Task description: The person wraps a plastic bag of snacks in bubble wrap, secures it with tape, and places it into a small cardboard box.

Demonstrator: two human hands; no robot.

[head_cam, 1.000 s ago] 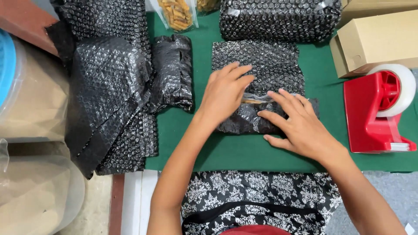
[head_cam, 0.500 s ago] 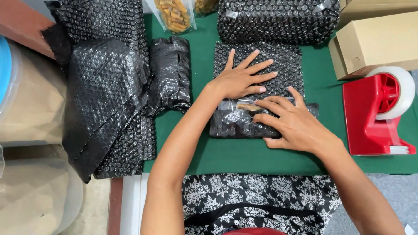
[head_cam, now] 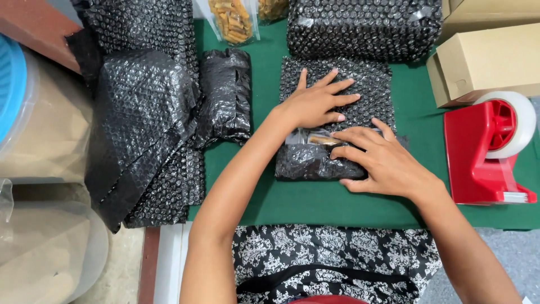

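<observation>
Centrally on the green bench (head_cam: 315, 205) lies a sheet of black bubble wrap (head_cam: 365, 90), its near part folded over a small packet (head_cam: 315, 160); a strip of clear wrapper with something tan inside shows at the fold; the left hand (head_cam: 315, 104) rests flat on the far part of the sheet, fingers spread and pointing right and far, gripping nothing; the right hand (head_cam: 377, 160) lies over the folded near part, fingers stretched left across the packet and pressing on it, thumb along the near edge, not closed around it; the two hands sit just beside each other, fingertips near the exposed strip.

Far of the sheet a large bundle (head_cam: 365, 28) wrapped in the same black film lies across the bench; to the left of the hands a smaller wrapped roll (head_cam: 225, 93) stands lengthwise, and further left loose black wrap (head_cam: 140, 124) is heaped over the bench edge; at the far edge a clear bag (head_cam: 232, 19) holds tan sticks.

To the right a red tape dispenser (head_cam: 484, 152) with a pale roll sits near the right hand's wrist but apart from it; a cardboard box (head_cam: 489, 59) lies far of it; a patterned black-and-white cloth (head_cam: 337, 259) fills the near middle below the bench.
</observation>
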